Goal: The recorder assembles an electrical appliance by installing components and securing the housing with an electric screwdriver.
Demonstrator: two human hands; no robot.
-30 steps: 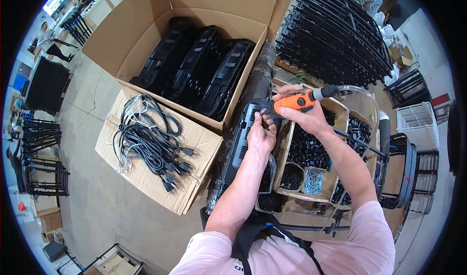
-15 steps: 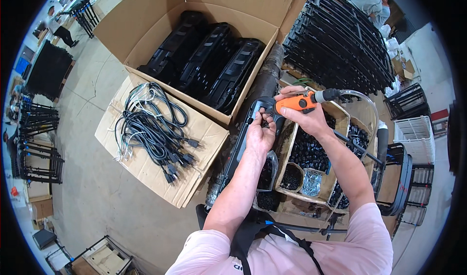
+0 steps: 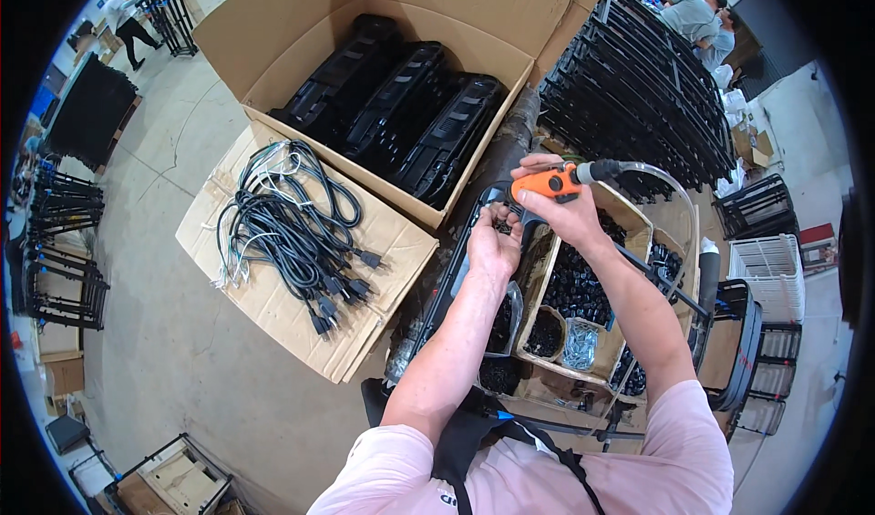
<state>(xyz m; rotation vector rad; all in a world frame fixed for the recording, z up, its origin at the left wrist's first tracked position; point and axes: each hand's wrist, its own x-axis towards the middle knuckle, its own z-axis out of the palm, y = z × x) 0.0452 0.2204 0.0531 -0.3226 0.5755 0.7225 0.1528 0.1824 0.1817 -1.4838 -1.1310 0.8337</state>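
We are looking at the big brown box point(image 3: 273, 50) far up and to the left of our hands, and it is holding long black covers point(image 3: 401, 105). Below it, a bunch of black cords point(image 3: 292, 232) is lying on flat cardboard point(image 3: 273, 305), well to the left of our left hand. Right under our hands, a long black frame part point(image 3: 456, 278) is standing, with small boxes of black bits point(image 3: 574, 278) just to the right of it. Our right hand point(image 3: 570, 214) is gripping the orange power screwdriver point(image 3: 545, 185), fingers wrapped tight around it. Our left hand point(image 3: 492, 242) is curling closed, pinching something small at the frame part; we cannot tell what. To do this well, we think we should be keeping the tool straight, steadying the part, and pressing gently.
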